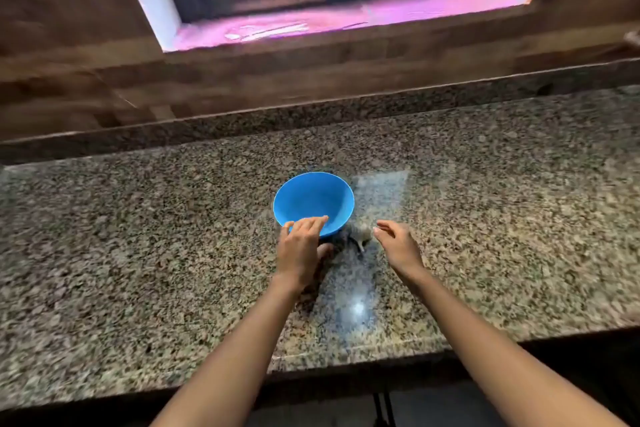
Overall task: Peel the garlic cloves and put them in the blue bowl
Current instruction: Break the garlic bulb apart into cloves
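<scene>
The left fingers [311, 224] curl over the near rim of the bowl [313, 196], thumb against its outer wall below, so the left hand [300, 253] holds the bowl. The right fingers [385, 227] are loosely straight and hold nothing; the right hand [398, 247] hovers low, just right of the garlic [361, 235]. The garlic, blurred, lies on the desk [502, 218] between the two hands, just beside the bowl's near right side. Its long axis runs far to near, with the thin stalk pointing toward the person. The bowl stands upright near the desk's middle.
</scene>
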### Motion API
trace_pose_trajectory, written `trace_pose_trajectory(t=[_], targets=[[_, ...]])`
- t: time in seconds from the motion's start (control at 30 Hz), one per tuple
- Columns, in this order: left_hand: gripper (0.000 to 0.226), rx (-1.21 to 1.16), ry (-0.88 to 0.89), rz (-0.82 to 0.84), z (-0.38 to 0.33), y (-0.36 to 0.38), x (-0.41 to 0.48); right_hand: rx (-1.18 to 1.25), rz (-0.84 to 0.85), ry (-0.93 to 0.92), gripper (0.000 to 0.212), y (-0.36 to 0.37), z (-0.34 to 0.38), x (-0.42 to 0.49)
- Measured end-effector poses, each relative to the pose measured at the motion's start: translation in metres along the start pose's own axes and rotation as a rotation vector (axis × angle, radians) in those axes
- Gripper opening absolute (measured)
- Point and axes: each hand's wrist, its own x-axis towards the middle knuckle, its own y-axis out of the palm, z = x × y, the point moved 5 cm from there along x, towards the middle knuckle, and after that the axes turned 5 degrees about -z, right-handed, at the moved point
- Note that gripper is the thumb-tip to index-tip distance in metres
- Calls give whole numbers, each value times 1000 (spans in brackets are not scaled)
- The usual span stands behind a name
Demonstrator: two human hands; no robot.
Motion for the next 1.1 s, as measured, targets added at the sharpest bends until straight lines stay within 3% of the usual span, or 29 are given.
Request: trace_pose_trajectory(t=[0.07, 0.27, 0.43, 0.57, 0.7, 0.77, 0.83, 0.93, 1.0, 1.1], targets=[[45, 35, 19, 28, 2, 0, 6, -50, 46, -12, 37, 4, 2, 11], [16, 113, 87, -127, 27, -14, 16, -129, 104, -49, 40, 18, 6, 28], [6, 140, 11, -60, 62, -18, 33, -133, 119, -15, 39, 28, 4, 36], [9, 161, 29, -30, 80, -13, 40, -113, 107, 21, 39, 34, 1, 40], [43, 139, 116, -253, 70, -25, 37, -49, 61, 52, 39, 35, -2, 43], [34, -60, 214, -325, 33, -32, 28, -8, -17, 89, 37, 30, -7, 41], [30, -351, 142, -90, -3, -17, 25, 26, -118, 124, 33, 22, -14, 40], [53, -540, -157, 282, -29, 29, 28, 142, -151, 218, 29, 16, -28, 40], [60, -518, -171, 352, -39, 46, 36, 243, -117, 281, 29, 18, -35, 39], [51, -477, -141, 337, -40, 52, 40, 339, -21, 324, 28, 24, -36, 34]])
